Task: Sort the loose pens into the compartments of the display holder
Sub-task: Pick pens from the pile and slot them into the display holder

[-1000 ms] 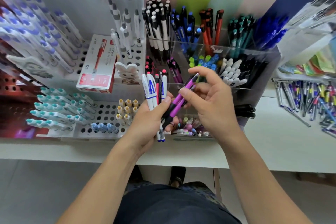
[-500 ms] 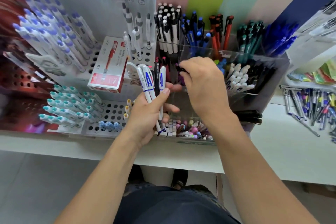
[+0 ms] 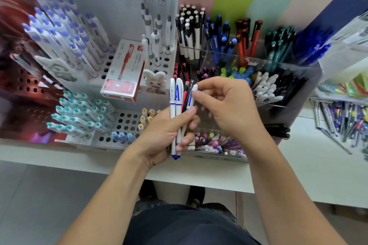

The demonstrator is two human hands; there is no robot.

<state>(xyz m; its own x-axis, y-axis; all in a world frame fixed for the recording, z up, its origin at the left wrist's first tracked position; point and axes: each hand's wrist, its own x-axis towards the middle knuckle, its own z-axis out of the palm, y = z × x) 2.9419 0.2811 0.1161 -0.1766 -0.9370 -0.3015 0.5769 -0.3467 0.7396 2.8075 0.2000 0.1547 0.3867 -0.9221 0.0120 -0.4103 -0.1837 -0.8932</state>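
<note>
Pens [image 3: 177,105] bunched in the left hand [image 3: 165,135]; right hand [image 3: 225,105] pinches one white pen's [image 3: 192,97] top.

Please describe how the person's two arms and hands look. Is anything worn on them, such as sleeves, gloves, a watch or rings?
Both forearms are bare as far as the frame shows: no sleeves, gloves, watch or bracelet are visible. The left hand and the right hand show no rings on the fingers in view. The nails look short and unpainted. Dark clothing shows at the bottom, between the arms.
</note>
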